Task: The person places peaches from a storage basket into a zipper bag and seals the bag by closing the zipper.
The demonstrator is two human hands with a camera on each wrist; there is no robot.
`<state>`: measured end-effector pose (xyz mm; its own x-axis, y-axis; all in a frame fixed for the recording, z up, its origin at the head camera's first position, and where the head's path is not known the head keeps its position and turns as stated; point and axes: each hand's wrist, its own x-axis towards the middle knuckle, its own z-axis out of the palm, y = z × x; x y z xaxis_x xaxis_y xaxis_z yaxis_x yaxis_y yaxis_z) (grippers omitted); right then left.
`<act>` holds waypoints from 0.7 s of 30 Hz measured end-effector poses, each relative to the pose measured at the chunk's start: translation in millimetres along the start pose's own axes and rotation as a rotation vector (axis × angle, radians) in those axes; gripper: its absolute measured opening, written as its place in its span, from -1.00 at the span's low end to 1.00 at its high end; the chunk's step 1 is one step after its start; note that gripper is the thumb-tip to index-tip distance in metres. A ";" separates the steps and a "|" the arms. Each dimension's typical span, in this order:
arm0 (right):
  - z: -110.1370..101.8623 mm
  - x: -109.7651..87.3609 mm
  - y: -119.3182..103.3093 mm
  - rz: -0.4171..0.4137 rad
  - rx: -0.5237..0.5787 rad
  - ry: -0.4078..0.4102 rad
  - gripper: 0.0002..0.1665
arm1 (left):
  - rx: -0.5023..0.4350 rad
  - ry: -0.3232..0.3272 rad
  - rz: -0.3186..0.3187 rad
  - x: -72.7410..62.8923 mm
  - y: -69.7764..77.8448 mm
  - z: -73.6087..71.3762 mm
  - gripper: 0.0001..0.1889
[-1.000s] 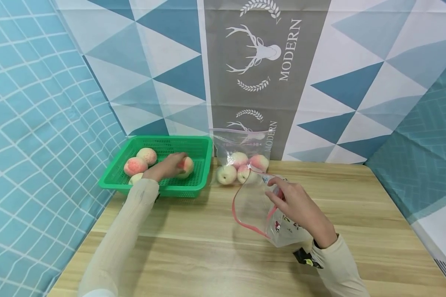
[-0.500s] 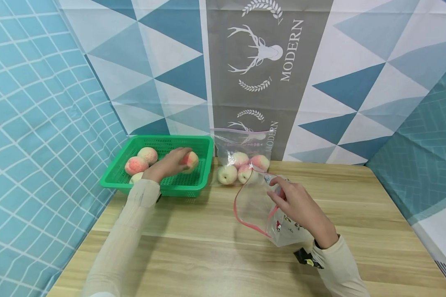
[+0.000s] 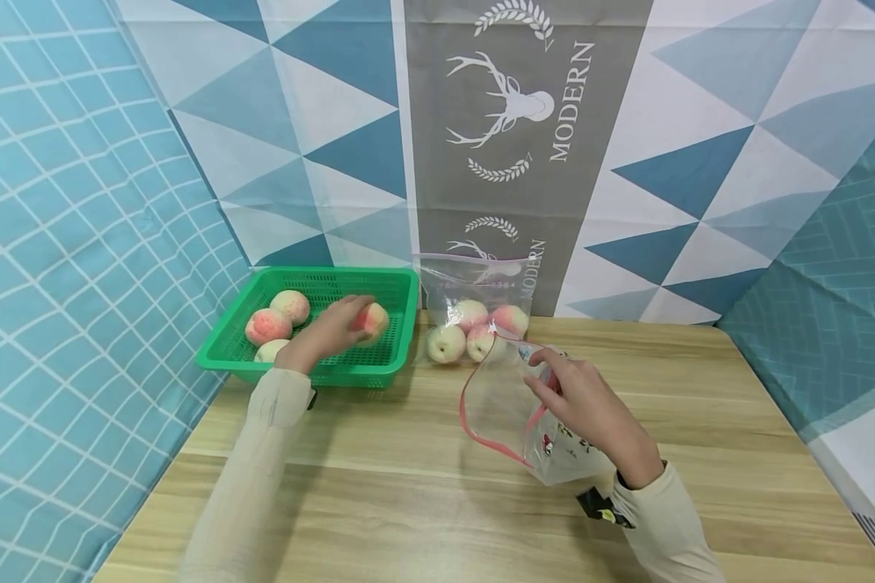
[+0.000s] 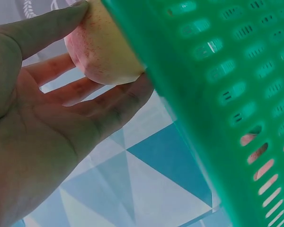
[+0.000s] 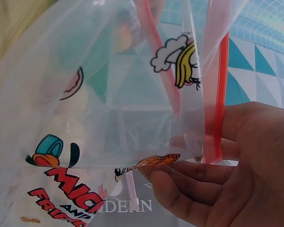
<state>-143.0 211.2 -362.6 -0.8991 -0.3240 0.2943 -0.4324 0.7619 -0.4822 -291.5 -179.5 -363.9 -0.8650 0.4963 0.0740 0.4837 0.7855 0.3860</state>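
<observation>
Inside the green plastic basket (image 3: pixel 401 324), my left hand (image 3: pixel 328 328) grips a pink and cream peach (image 3: pixel 374 321), near the basket's right side. The left wrist view has the thumb and fingers spread around this peach (image 4: pixel 106 52). My right hand (image 3: pixel 591 405) holds a clear zip bag (image 3: pixel 499 397) by its red zip edge, over the table. The bag's mouth gapes toward the left. In the right wrist view the fingers are curled at the edge of the printed zip bag (image 5: pixel 109 123), partly behind it.
Other peaches (image 3: pixel 267 325) lie in the basket's left part, one partly hidden by my left wrist. A second clear bag (image 3: pixel 474 279) stands against the patterned backdrop with several peaches (image 3: pixel 446 343) inside. The wooden table (image 3: pixel 408 502) extends in front.
My left hand and the peach have shifted a little to the right within the basket since a second ago. My right hand and the zip bag have stayed almost in place.
</observation>
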 end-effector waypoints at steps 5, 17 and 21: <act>0.0 0.1 0.6 0.005 -0.004 -0.004 -0.70 | 0.000 0.021 -0.005 -5.2 2.2 2.6 -0.33; -0.3 1.9 1.9 0.009 -0.003 -0.011 -0.70 | -0.043 0.143 -0.018 -26.1 10.5 3.9 -0.33; 0.4 2.0 2.2 0.008 -0.005 -0.009 -0.70 | -0.026 0.193 -0.004 -33.4 9.4 9.6 -0.34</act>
<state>-145.8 212.0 -363.4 -0.9030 -0.3232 0.2831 -0.4252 0.7671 -0.4803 -256.9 -185.2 -371.5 -0.8779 0.4109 0.2459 0.4784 0.7762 0.4106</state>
